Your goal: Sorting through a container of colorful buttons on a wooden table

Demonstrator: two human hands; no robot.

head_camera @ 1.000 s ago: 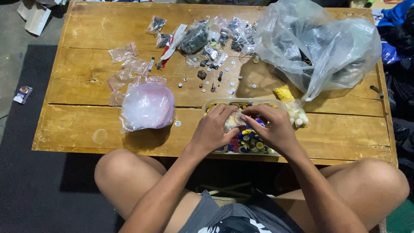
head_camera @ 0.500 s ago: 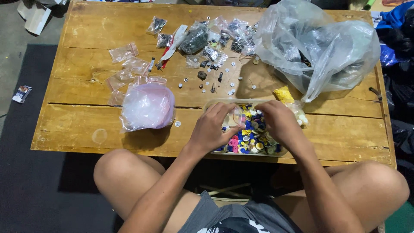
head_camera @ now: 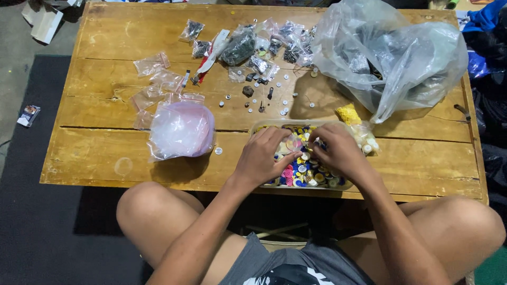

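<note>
A clear shallow tray (head_camera: 259,126) full of small coloured buttons (head_camera: 302,171) sits at the near edge of a low wooden table (head_camera: 105,153). Both of my hands are over it. My left hand (head_camera: 264,155) rests on the tray's left part, fingers curled down among the buttons. My right hand (head_camera: 340,150) covers the tray's right part, fingertips pinched together at the buttons. What each fingertip grips is hidden. A small clear bag appears to lie between the hands.
A pinkish clear plastic bag (head_camera: 180,130) lies left of the tray. A large crumpled clear bag (head_camera: 393,53) fills the far right. Small zip bags (head_camera: 153,66), loose buttons (head_camera: 253,92) and dark packets (head_camera: 238,47) are scattered across the far middle. My bare knees are under the front edge.
Both hands have shifted slightly within the tray; the right hand moved a little left toward the left hand. The view has tilted a bit.
</note>
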